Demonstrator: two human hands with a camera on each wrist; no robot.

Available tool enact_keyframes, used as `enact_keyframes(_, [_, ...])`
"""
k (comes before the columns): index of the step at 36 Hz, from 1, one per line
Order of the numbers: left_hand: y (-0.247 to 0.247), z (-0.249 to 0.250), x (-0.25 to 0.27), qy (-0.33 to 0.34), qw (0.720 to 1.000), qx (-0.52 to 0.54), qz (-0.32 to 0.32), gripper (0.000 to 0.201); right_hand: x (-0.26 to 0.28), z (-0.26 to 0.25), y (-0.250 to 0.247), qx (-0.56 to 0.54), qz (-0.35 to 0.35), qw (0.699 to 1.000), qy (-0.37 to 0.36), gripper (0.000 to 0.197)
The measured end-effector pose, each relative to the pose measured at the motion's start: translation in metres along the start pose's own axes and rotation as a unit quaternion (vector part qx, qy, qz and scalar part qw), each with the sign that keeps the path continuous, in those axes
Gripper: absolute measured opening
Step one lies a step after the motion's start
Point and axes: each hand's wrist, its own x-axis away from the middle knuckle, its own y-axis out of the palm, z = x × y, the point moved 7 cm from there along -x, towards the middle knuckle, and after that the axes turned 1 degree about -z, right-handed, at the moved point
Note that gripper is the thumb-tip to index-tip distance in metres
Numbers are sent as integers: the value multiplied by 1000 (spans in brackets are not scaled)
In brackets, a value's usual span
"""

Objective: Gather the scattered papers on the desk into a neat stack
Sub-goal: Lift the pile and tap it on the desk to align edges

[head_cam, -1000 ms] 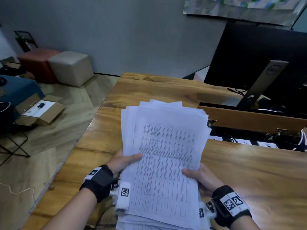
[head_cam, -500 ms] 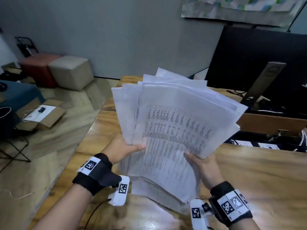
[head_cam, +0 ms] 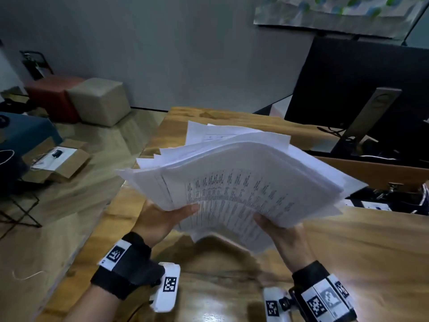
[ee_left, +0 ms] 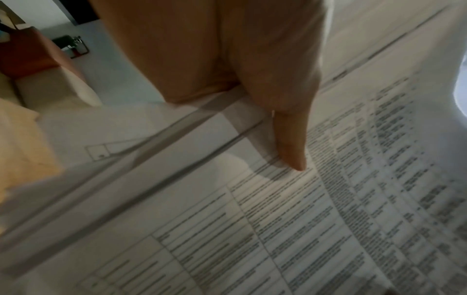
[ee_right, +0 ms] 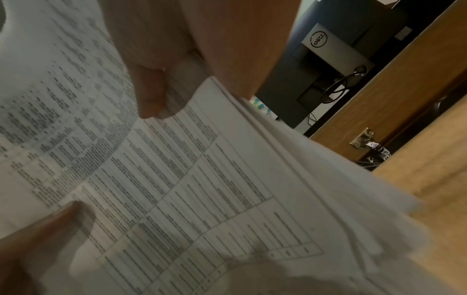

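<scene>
over on the far left, a red stool (head_cam: 50,94) and a beige stool (head_cam: 101,101) sit side by side on the floor against the grey wall, with an open cardboard box (head_cam: 58,160) nearer, beside the counter's left edge. moving in: the left hand (head_cam: 162,219) is up off the wooden counter (head_cam: 371,252), thumb laid flat across the printed top page, the rest of the hand under the pile, so it's gripping the left side of the papers (head_cam: 243,182). the left wrist view shows that thumb (ee_left: 290,139) pressing on the printed table, the sheet edges just beside it stepped and uneven. the papers themselves are held in the air above the counter, bowed upward in the middle, far edges fanned out and not lined up. on to the right hand (head_cam: 285,235): thumb on top near the lower right corner, fingers hidden beneath, clamped on the pile's right side. the right wrist view catches the thumb (ee_right: 151,91) on the page. past it, further right, a dark monitor (head_cam: 371,89) on its silver stand (head_cam: 369,117), behind a raised wooden flap (head_cam: 371,170).
</scene>
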Motion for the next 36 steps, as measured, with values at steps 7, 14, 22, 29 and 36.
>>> enact_keyframes(7, [6, 15, 3, 19, 1000, -8, -5, 40, 0, 5, -3, 22, 29, 999, 23, 61])
enact_keyframes(14, [7, 22, 4, 55, 998, -9, -5, 43, 3, -1, 1, 30, 8, 1000, 6, 37])
enact_keyframes(22, [-1, 41, 12, 87, 995, 31, 39, 48, 16, -18, -6, 57, 40, 998, -4, 34])
enact_keyframes(29, [14, 60, 5, 86, 995, 40, -14, 42, 15, 9, -9, 71, -12, 993, 95, 18])
enact_keyframes(36, [-21, -32, -9, -38, 966, -245, 67, 68, 13, 35, -17, -29, 90, 991, 99, 24])
